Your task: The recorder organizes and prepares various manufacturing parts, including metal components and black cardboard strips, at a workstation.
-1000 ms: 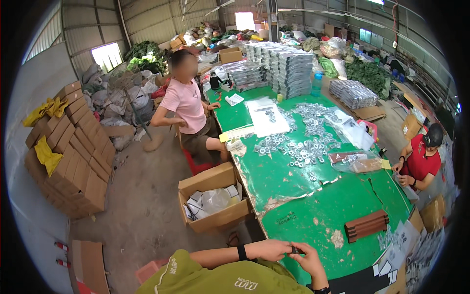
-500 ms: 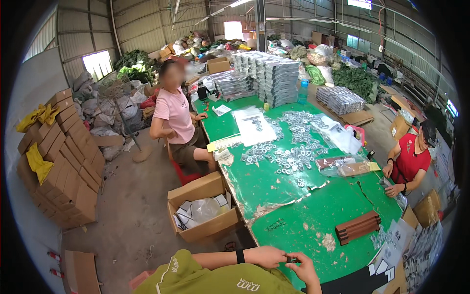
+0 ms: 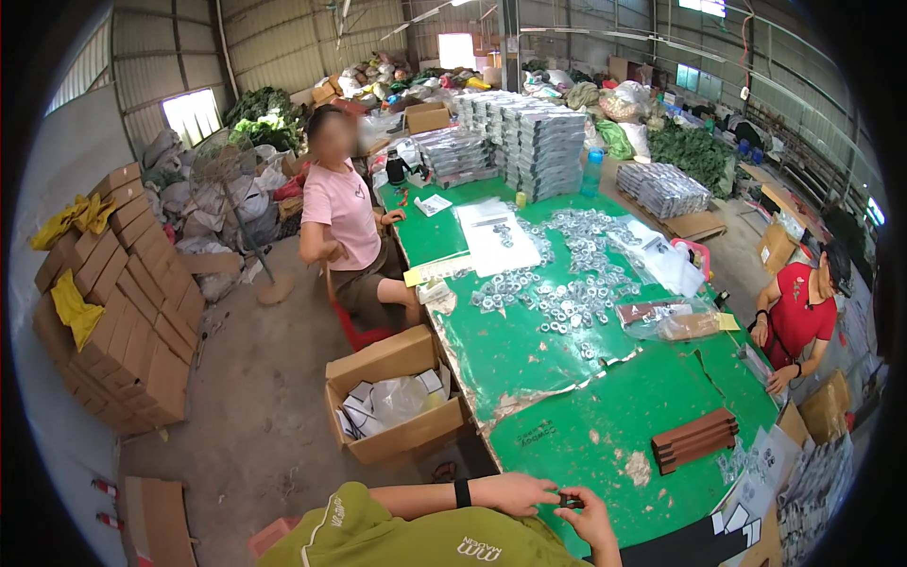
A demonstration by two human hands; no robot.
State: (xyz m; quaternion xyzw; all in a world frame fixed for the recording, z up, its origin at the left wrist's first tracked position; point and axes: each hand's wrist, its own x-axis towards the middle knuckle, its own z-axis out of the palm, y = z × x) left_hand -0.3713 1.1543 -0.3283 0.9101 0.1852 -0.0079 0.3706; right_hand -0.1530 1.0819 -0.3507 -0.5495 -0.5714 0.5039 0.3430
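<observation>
- Moved since half a second ago: the red-shirted co-worker's (image 3: 796, 314) two hands, now wider apart along a flat grey packet; your left hand (image 3: 515, 493), drawn slightly back from the small dark piece (image 3: 571, 502).
- Small dark piece, one: between the fingers of your right hand (image 3: 592, 523), near the table's close edge. Exact kind too small to tell.
- Right hand: thumb and fingers clamped on that piece.
- Left hand: fingers curved, tips just beside the piece; whether they touch it, you cannot tell. Black band on the wrist.
- Table (image 3: 567, 416), green, worn top: to your front and right.
- Brown strips (image 3: 694, 440), one stack: on the table, right of your hands.
- Black sheet (image 3: 666, 548) with white shapes: near your right hand.
- Metal rings (image 3: 572, 300), loose, many: mid-table.
- Clear bag (image 3: 673, 319), brown contents: right of the rings.
- Carton (image 3: 411, 438), open, white items inside: on the floor, left of the table.
- Pink-shirted co-worker (image 3: 338, 200): seated at the table's left side.
</observation>
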